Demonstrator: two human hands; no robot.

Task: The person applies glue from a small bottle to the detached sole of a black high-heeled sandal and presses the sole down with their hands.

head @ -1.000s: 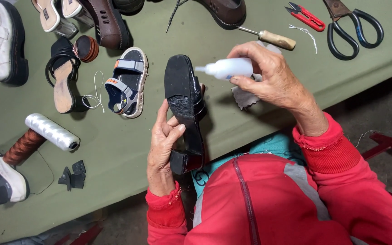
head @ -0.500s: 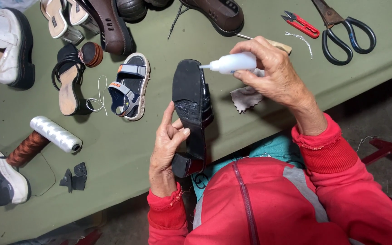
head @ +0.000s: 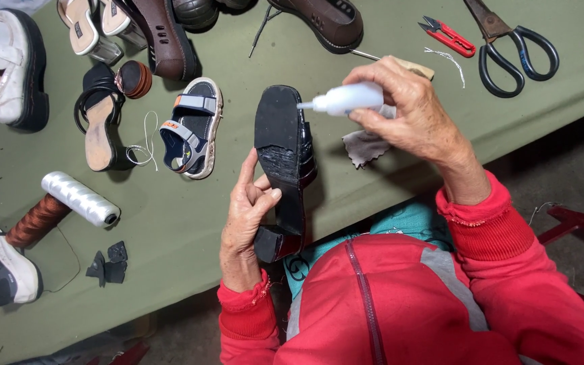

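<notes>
Evidently mid-gluing: the left hand (head: 248,213) clasps the black heeled shoe (head: 283,169) sole-up over the green table's (head: 190,209) near edge, while the right hand (head: 407,111), closed around a white glue bottle (head: 346,99), aims its nozzle at the sole; pressing seems left.

A green table (head: 190,223) carries shoes, 2 thread spools (head: 79,198), scissors (head: 512,44) and red snips (head: 449,37).

Shoe-repair workbench: shoes (head: 190,125), scissors (head: 515,47), thread (head: 79,198)
</notes>
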